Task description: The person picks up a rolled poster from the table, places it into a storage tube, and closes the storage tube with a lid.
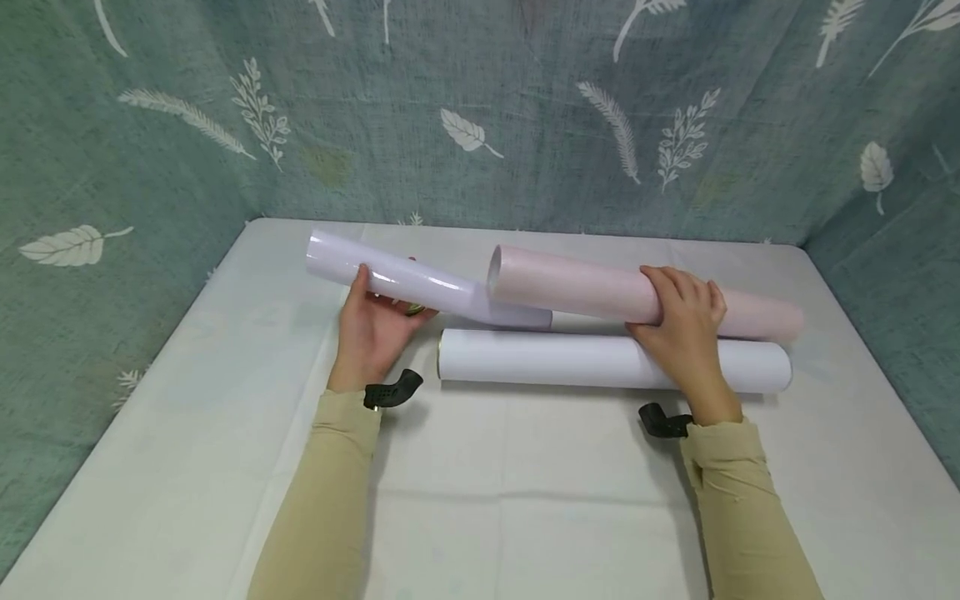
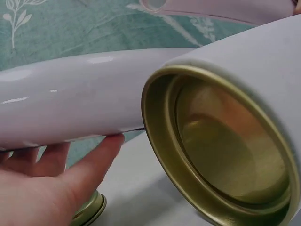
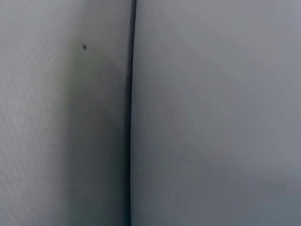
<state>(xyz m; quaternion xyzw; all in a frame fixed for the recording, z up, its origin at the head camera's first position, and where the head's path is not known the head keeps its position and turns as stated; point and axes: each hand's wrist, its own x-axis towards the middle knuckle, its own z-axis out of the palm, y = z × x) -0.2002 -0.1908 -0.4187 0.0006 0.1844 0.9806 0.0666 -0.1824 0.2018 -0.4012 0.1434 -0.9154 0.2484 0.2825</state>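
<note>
My left hand (image 1: 369, 329) holds a glossy lavender roll (image 1: 431, 283), its thumb on the near side and the other fingers underneath. The roll's right end passes behind a pale pink roll (image 1: 570, 283) with an open hollow end. My right hand (image 1: 684, 325) grips the pink roll from above, right of its middle. In front lies a white cardboard tube (image 1: 540, 360), partly covered by the right hand and wrist. Its recessed gold metal end (image 2: 230, 146) faces the left wrist camera. A small gold-rimmed piece (image 2: 96, 207) shows behind the left hand.
A white cloth (image 1: 450, 533) covers the table. Green fabric (image 1: 420, 175) with white leaf prints hangs along the back and both sides. Each wrist wears a black camera mount (image 1: 393, 389). The right wrist view is filled by plain pale surfaces close up.
</note>
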